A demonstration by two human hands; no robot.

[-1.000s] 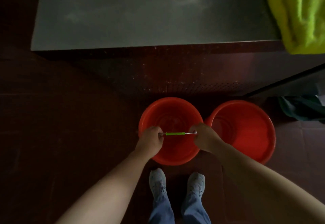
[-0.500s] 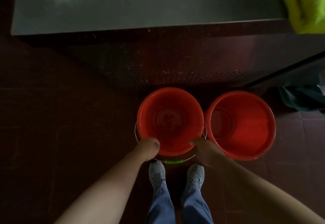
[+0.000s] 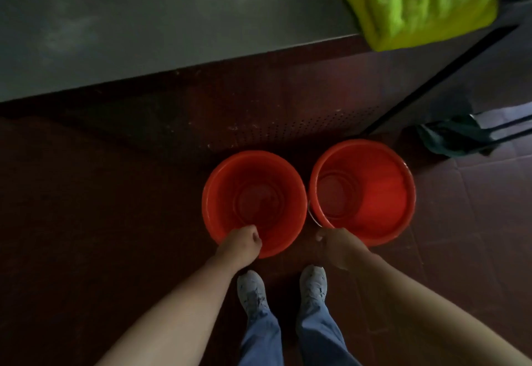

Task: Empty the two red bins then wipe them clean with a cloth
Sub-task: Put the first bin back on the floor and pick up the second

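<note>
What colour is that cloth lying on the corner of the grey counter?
Bright yellow-green; the cloth shows best in the head view.

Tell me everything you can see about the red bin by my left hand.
The left red bin is a round, smooth, plastic-looking bucket standing upright on the dark floor, beside the other red bin, rims nearly touching. Ridged rings mark its base; any contents are unclear. A thin wire, likely its handle, shows at its right. The left hand grips its near rim.
</note>
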